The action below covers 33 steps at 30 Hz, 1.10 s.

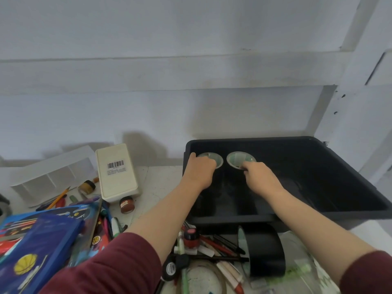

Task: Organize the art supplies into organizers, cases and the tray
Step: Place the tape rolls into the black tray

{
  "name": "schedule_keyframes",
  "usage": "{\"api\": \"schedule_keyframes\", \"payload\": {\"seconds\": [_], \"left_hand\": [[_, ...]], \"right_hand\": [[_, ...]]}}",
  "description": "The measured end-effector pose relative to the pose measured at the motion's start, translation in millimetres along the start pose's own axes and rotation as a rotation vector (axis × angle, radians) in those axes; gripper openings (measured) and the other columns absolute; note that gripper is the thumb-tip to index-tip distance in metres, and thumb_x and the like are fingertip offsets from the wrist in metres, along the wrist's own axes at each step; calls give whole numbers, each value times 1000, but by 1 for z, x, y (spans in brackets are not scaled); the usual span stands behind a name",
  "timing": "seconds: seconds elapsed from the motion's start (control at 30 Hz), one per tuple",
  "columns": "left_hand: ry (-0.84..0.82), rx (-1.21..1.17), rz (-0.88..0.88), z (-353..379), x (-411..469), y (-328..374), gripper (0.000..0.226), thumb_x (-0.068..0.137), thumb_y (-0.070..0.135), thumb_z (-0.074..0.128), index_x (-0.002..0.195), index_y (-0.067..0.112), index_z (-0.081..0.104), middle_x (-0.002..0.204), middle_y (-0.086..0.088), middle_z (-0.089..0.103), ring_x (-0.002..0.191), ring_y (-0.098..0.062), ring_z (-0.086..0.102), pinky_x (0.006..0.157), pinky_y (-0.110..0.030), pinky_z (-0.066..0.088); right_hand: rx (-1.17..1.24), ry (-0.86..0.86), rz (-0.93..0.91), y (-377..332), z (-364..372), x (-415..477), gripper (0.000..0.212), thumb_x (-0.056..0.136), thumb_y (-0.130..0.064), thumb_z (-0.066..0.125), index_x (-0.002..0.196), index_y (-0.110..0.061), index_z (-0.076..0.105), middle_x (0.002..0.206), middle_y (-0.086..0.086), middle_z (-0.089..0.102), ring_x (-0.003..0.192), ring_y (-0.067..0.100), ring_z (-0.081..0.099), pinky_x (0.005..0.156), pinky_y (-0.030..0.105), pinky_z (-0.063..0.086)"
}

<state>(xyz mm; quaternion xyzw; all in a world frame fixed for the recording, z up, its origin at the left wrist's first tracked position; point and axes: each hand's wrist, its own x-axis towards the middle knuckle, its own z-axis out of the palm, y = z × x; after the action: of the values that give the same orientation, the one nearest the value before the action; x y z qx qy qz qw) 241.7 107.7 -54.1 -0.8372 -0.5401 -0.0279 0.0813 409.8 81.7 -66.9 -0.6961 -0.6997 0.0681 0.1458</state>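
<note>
Leftmost, at the far edge of the pale, scuffed table [158, 183], a white divided organizer [53, 177] leans against the wall, and a cream case [117, 172] with a barcode label lies just to its right. Near them sit a yellow paint jar [87, 186] and a brown paint jar [126, 205], with an orange pencil [59, 197] among loose pens. Blue pencil boxes [42, 240] are piled at the near left, overlapping each other.

Both my arms, in maroon sleeves pushed up, reach into the black tray [297, 216], which takes up the right half of the table and sits against the wall. My left hand [200, 168] curls its fingers over the rim of the left pen cup [218, 161], which stands upright in the tray's far left corner. Just to its right, close but apart, the right pen cup [239, 157] also stands upright, and my right hand [259, 177] grips its near rim with bent fingers.

Nearer to me, below the tray, markers and pens lie in a heap around a red paint jar [191, 235]. A third black cup [265, 251] lies on its side there, its pale green inside facing left. A clear tape roll [203, 279] lies at the near edge.

The wall [148, 60] behind is plain pale grey-white with stepped ledges.
</note>
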Motion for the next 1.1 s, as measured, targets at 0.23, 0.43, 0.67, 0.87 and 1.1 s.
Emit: {"api": "schedule_keyframes", "payload": {"seconds": [0.23, 0.43, 0.67, 0.87, 1.1], "left_hand": [[-6, -11, 45, -3, 2, -1, 16, 90, 4, 48, 96, 9, 61, 101, -11, 66, 91, -25, 59, 98, -34, 33], [-94, -192, 96, -6, 0, -3, 33, 88, 6, 47, 118, 13, 60, 111, -8, 65, 105, -25, 58, 102, -34, 31], [64, -664, 190, -38, -45, -10, 31, 91, 4, 52, 120, 12, 60, 118, 1, 62, 107, -7, 55, 97, -20, 41], [64, -720, 241, -56, -116, -24, 20, 87, 7, 59, 91, 27, 62, 80, 21, 58, 78, 8, 56, 70, -5, 42], [-256, -525, 372, -46, -184, 0, 10, 90, 26, 57, 97, 30, 64, 89, 19, 59, 83, 10, 51, 78, 0, 37]], "right_hand": [[64, -150, -105, 0, 3, 5, 40, 96, -6, 40, 136, -10, 46, 138, 13, 47, 125, 27, 45, 104, 34, 36], [-54, -208, -149, -7, -7, -2, 54, 97, -14, 43, 148, -16, 25, 150, 8, 34, 132, 29, 39, 110, 41, 32], [138, -69, -333, -29, -50, -45, 38, 95, -14, 49, 132, -22, 50, 133, -3, 50, 117, 11, 49, 100, 25, 36], [103, -234, -531, -42, -80, -110, 19, 89, -18, 54, 97, -32, 64, 96, -18, 55, 86, -5, 52, 71, 11, 43], [-217, -411, -583, -46, -75, -148, 33, 83, -17, 56, 109, -35, 62, 109, -19, 51, 97, 2, 48, 82, 18, 47]]}}
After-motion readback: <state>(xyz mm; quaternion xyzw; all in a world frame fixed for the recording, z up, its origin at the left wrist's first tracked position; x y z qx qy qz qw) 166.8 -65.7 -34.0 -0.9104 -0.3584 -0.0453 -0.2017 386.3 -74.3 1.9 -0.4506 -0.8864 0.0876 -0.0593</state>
